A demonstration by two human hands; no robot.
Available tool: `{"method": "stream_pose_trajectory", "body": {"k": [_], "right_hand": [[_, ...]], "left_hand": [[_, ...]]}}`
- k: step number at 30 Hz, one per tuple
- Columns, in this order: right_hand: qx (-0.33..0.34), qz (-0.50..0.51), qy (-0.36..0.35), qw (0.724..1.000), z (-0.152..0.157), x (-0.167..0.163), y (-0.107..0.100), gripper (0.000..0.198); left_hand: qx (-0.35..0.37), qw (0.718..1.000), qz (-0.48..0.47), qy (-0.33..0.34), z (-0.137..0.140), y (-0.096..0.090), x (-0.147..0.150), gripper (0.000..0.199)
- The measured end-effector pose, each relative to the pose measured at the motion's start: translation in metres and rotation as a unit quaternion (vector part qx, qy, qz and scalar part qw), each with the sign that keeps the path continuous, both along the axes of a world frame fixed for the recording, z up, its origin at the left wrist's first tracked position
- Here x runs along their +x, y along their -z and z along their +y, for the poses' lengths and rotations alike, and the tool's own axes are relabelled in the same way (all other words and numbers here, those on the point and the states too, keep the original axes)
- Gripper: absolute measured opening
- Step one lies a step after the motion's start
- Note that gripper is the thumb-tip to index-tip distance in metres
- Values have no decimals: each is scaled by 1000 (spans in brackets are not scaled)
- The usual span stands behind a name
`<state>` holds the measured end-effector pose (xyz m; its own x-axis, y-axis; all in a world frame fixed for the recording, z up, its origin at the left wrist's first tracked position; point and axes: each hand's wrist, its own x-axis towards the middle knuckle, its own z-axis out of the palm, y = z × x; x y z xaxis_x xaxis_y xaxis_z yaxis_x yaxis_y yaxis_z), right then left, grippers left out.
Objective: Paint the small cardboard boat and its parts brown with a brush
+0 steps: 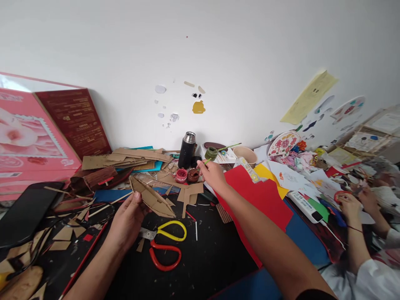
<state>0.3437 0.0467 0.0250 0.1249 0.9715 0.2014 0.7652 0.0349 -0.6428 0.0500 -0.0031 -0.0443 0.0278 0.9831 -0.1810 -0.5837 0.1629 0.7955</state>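
My left hand (pixel 127 216) grips a small boat-shaped piece of brown cardboard (pixel 154 199), tilted with its hollow side facing up. Between the fingers of my right hand (pixel 213 175) is a thin green-handled brush (pixel 206 161), its tip end over an open jar of brown paint (pixel 193 175). Beside that jar sits one of red paint (pixel 181 176). Scissors (pixel 152 236) with a yellow and a red handle lie just below the cardboard boat. Behind the jars stands a black flask (pixel 187 151) without its lid.
Cardboard scraps (pixel 134 158) and a black phone (pixel 26 214) lie to the left. Red paper (pixel 256 200) lies under my right forearm. A green jar (pixel 211 153) with a brush across it stands behind. At right are a power strip (pixel 304 206) and another person's hands (pixel 350 204).
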Motion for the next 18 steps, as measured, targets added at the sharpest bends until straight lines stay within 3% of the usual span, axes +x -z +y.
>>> {"method": "stream_pose_trajectory", "body": {"k": [18], "right_hand": [[5, 16, 9, 1000, -15, 13, 4, 45]], "left_hand": [[-14, 1000, 14, -3, 1, 0, 2, 62]]}}
